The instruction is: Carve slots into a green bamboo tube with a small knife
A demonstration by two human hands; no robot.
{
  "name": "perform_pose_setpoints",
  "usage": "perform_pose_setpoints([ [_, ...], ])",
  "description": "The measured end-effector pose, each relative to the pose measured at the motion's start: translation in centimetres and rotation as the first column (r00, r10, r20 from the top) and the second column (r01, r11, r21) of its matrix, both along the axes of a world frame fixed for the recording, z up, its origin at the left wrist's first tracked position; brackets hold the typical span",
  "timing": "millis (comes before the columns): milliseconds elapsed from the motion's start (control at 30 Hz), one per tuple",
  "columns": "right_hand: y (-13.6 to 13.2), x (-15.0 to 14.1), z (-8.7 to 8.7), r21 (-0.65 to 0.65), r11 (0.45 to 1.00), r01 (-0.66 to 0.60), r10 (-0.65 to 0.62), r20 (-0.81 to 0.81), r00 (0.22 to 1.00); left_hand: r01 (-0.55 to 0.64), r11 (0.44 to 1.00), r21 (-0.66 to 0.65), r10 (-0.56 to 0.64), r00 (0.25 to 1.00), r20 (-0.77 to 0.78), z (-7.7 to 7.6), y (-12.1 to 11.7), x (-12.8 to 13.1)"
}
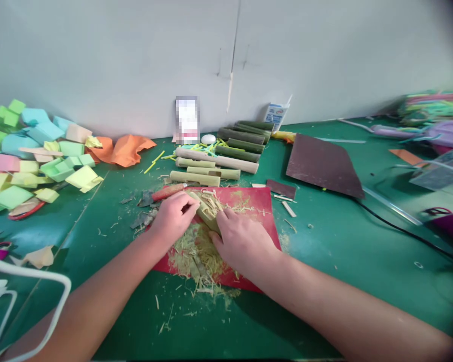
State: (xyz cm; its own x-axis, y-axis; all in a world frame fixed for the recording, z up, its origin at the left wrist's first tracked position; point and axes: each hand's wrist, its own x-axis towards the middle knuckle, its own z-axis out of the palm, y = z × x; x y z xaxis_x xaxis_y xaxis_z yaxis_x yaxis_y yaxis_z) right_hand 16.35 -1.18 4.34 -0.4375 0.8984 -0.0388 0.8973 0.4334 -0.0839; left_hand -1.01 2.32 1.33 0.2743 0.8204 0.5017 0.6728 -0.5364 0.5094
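A pale green bamboo tube (208, 219) with a cut-open side lies slantwise over a red sheet (266, 211). My right hand (245, 239) is closed around its near end. At the far end, my left hand (175, 213) is closed in a pinch, its fingertips against the bamboo; whatever is between them is too small to make out. Curled shavings (211, 201) lie along the tube, and more shavings and greenish dust cover the sheet below. Just beyond my left hand rests a tool with a red handle (168, 192); its other end is hidden.
Behind the sheet lie several cut bamboo tubes (204, 178), pale and dark green. Folded paper pieces (45, 133) and crumpled orange paper (130, 149) fill the left. A dark brown board (322, 163) lies right, near a black cable (400, 223). A white frame (66, 291) stands front left.
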Motion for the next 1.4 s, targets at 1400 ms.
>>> perform_pose_setpoints([
  [1400,0.6,0.6,-0.8,0.018,1.000,0.003,0.000,-0.140,0.990,0.016,0.997,-0.082,-0.011,0.998,0.067,0.1,-0.6,0.2],
])
